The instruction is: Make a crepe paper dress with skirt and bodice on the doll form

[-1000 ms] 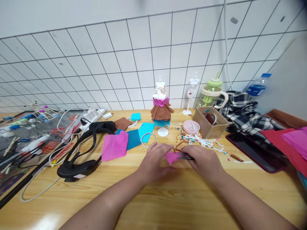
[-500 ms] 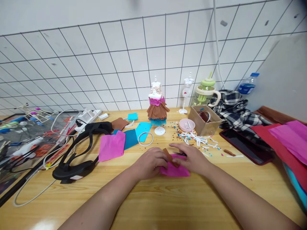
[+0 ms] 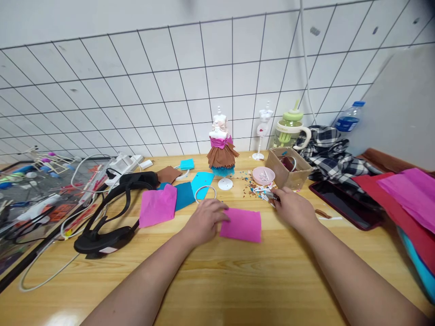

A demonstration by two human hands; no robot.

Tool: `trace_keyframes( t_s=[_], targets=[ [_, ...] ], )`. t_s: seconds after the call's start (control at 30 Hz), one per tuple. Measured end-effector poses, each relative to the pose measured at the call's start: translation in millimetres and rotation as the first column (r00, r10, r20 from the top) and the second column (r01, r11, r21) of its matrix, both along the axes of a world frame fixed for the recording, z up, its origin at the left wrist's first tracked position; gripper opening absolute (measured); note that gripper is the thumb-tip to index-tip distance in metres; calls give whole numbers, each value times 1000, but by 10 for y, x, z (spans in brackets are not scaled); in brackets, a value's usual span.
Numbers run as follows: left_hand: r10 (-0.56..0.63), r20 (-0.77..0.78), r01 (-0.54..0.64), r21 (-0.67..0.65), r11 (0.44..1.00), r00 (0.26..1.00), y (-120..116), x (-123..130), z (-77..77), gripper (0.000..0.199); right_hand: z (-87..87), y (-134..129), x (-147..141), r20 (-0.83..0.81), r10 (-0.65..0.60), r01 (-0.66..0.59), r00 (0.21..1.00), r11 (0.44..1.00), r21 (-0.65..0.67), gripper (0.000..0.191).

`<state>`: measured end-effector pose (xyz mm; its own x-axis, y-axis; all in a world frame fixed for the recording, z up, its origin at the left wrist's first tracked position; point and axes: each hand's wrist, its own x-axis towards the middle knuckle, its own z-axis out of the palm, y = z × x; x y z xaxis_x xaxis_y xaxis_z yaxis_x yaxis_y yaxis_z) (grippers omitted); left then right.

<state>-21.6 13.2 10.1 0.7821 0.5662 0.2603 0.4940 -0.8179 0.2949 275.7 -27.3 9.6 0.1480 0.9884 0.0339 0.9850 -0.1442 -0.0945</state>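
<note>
A folded rectangle of pink crepe paper (image 3: 242, 226) lies flat on the table in front of me. My left hand (image 3: 205, 221) rests at its left edge, fingers apart and their tips touching it. Farther right, my right hand (image 3: 295, 209) has its fingers closed round a small tool (image 3: 272, 195), black and metallic grey, mostly covered by the fingers. That tool is over a pile of white strips and tiny scraps. Behind the left hand lies a white ring (image 3: 205, 186). A dress form (image 3: 222, 154) wears a pink, brown and blue paper skirt.
Pink paper (image 3: 157, 209) and blue sheets (image 3: 202, 184) lie left, beside a black headset strap (image 3: 127, 203). At the back right are a pink dish (image 3: 263, 175), cardboard box (image 3: 288, 172), bare white form (image 3: 261, 131) and green-lidded cup (image 3: 291, 129). A phone (image 3: 346, 206) lies right.
My right hand has moved away from the pink paper, right and back, to the scrap pile with the small tool. The brown piece between my hands is out of sight. The pink paper now lies uncovered.
</note>
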Motion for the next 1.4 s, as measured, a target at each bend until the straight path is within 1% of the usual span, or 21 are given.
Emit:
trace_keyframes(
  t_s=[0.07,0.1,0.17,0.23,0.3,0.37,0.5,0.57,0.63,0.73,0.8,0.83,0.87,0.93,0.97,1.0,1.13,1.2,1.27,1.33,1.4],
  targets=[
    [171,24,-172,58,983,985,-17,5,28,43,6,1,7,5,-23,23,1000,1000,3,33],
    [211,22,-212,64,975,977,-43,22,47,39,11,-5,-12,6,-19,19,1000,1000,14,33],
    [157,-45,-156,30,987,987,-132,83,89,30,22,-23,-74,21,0,-1,1000,998,62,34],
    [-4,-171,-5,-47,999,985,-243,158,118,31,25,-42,-136,38,34,-39,999,990,134,40],
    [-66,-239,54,-57,997,969,-328,210,125,39,8,-50,-176,35,89,-94,995,978,186,50],
    [-104,-268,98,-37,994,958,-348,214,112,28,-38,-44,-190,7,126,-125,992,975,185,57],
    [-105,-183,98,-48,994,977,-229,112,77,27,-172,-16,-196,-100,248,-242,964,968,63,61],
    [-88,-134,73,-109,991,987,-170,64,77,31,-211,-20,-211,-134,295,-295,946,955,24,61],
    [-89,-121,65,-190,980,989,-152,44,93,32,-201,-48,-238,-113,289,-290,951,957,8,59],
    [-100,-112,66,-277,959,989,-182,57,133,23,-94,-129,-316,-24,261,-257,965,960,109,54],
    [-99,-92,67,-300,952,991,-202,73,151,11,3,-189,-395,-21,297,-287,955,935,210,52],
    [-100,-83,70,-305,950,992,-205,78,153,9,46,-216,-438,-65,355,-334,933,917,217,47],
    [-103,-75,75,-306,949,992,-202,80,150,13,78,-238,-480,-138,455,-427,880,884,190,39],
    [-113,-67,89,-291,953,991,-183,71,136,17,100,-267,-550,-290,624,-616,725,777,133,32],
    [-112,-69,90,-273,958,991,-170,62,129,14,91,-272,-573,-340,660,-667,670,736,113,33],
    [-104,-71,83,-248,965,992,-159,52,124,14,72,-272,-587,-365,668,-687,648,720,99,36],
    [-80,-63,68,-177,982,995,-149,46,140,33,-22,-234,-583,-367,639,-656,676,749,96,28],
    [-107,-67,92,-197,976,992,-165,74,152,51,-44,-211,-565,-375,655,-667,656,736,117,24],
    [-109,-85,86,-232,969,990,-182,111,148,57,-52,-195,-544,-398,669,-683,628,719,130,23],
    [-71,-107,43,-241,969,992,-192,140,133,43,-57,-186,-520,-442,658,-680,610,720,134,25],
    [-31,-120,3,-224,975,992,-195,150,122,21,-70,-180,-500,-498,598,-633,628,765,120,28]
  ],
)
